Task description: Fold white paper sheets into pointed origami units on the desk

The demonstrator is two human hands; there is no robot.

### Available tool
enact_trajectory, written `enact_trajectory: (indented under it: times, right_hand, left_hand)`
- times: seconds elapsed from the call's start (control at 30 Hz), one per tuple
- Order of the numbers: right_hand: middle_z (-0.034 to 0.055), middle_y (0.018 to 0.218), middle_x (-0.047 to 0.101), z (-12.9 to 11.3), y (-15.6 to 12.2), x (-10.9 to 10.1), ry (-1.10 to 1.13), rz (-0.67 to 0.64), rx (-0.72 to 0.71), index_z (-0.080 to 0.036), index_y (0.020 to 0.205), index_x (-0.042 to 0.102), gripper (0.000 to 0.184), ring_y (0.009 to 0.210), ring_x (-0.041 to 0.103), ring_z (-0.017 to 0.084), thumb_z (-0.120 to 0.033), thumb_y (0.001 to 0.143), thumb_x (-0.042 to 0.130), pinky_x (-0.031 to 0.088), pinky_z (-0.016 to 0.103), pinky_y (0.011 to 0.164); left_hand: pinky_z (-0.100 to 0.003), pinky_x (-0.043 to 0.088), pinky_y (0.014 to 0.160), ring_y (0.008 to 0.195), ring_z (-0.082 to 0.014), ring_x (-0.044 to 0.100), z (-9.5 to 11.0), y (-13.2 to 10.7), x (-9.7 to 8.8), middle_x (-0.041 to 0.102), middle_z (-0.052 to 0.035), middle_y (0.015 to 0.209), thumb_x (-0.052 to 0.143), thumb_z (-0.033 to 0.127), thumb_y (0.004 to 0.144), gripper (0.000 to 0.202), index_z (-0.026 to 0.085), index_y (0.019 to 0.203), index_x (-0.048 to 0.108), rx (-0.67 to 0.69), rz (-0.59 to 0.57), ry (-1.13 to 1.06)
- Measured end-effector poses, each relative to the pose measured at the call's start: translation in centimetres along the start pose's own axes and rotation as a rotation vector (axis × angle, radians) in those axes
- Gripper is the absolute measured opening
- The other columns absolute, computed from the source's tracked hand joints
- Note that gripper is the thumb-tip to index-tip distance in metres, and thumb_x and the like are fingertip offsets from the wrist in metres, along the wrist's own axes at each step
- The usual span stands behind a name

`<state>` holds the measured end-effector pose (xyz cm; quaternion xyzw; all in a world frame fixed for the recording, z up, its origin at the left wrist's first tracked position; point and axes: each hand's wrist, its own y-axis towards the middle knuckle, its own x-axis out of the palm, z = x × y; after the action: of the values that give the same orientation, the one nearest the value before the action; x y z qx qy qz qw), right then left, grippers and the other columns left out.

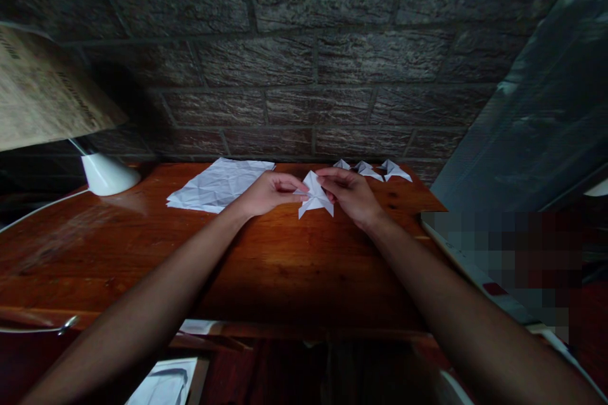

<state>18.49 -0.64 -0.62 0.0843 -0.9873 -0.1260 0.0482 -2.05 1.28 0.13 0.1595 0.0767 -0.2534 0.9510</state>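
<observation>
A white folded paper star is held just above the wooden table, its points spread out. My left hand pinches it from the left between thumb and fingers. On the other side, my right hand grips its upper right part with closed fingers. Behind my right hand, several similar folded paper pieces stand in a row near the wall. Creased white paper sheets lie flat to the left of my left hand.
The brown wooden table reaches to a dark brick wall. A lamp with a white base and a papery shade stands at the left, its cord running to the table's left edge. Papers lie below the front edge.
</observation>
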Motion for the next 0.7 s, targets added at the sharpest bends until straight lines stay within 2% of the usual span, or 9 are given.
enact_trajectory:
  times: [0.13,0.27,0.33,0.53,0.7]
  right_hand:
    - [-0.0041,0.066,0.062,-0.37,-0.29,0.30,0.022,-0.061,0.052,-0.021,0.095,0.072,0.029,0.056,0.049,0.008,-0.037,0.071,0.078,0.040,0.025,0.055]
    - [-0.0012,0.080,0.069,-0.67,-0.52,0.35,0.023,-0.122,0.084,-0.022,0.097,0.072,0.030,0.062,0.055,0.009,-0.033,0.070,0.079,0.045,0.025,0.059]
    - [-0.0011,0.081,0.069,-0.69,-0.59,0.26,0.016,-0.136,0.083,-0.022,0.094,0.071,0.026,0.064,0.057,0.009,-0.032,0.070,0.078,0.045,0.024,0.059]
    - [-0.0018,0.074,0.067,-0.52,-0.65,0.09,-0.078,-0.159,0.045,-0.022,0.089,0.070,0.020,0.065,0.058,0.010,-0.033,0.074,0.075,0.044,0.024,0.058]
    - [-0.0010,0.073,0.066,-0.72,-0.65,0.23,-0.137,-0.150,0.032,-0.020,0.087,0.070,0.026,0.064,0.057,0.010,-0.043,0.076,0.074,0.045,0.024,0.058]
  left_hand:
    - [-0.027,0.054,0.074,0.076,-0.0149,0.067,0.00,-0.01,0.02,0.076,-0.0059,0.086,0.082,0.029,0.068,0.018,0.015,0.079,0.076,0.058,0.002,0.049]
    - [-0.021,0.045,0.058,0.060,-0.0099,0.058,-0.13,0.09,0.00,0.070,-0.0013,0.069,0.080,0.033,0.071,0.021,0.014,0.071,0.072,0.038,0.010,0.074]
    - [-0.020,0.041,0.055,0.057,-0.0087,0.056,-0.03,0.12,0.06,0.068,0.0000,0.066,0.079,0.034,0.073,0.022,0.014,0.070,0.071,0.029,0.031,0.057]
    - [-0.021,0.043,0.060,0.065,-0.0109,0.062,0.39,0.08,0.40,0.074,-0.0030,0.078,0.076,0.035,0.076,0.021,0.015,0.084,0.073,0.018,0.081,-0.007]
    - [-0.028,0.050,0.078,0.085,-0.0160,0.069,-0.02,0.14,0.48,0.076,-0.0069,0.098,0.078,0.032,0.075,0.036,0.017,0.107,0.071,0.046,0.098,-0.117]
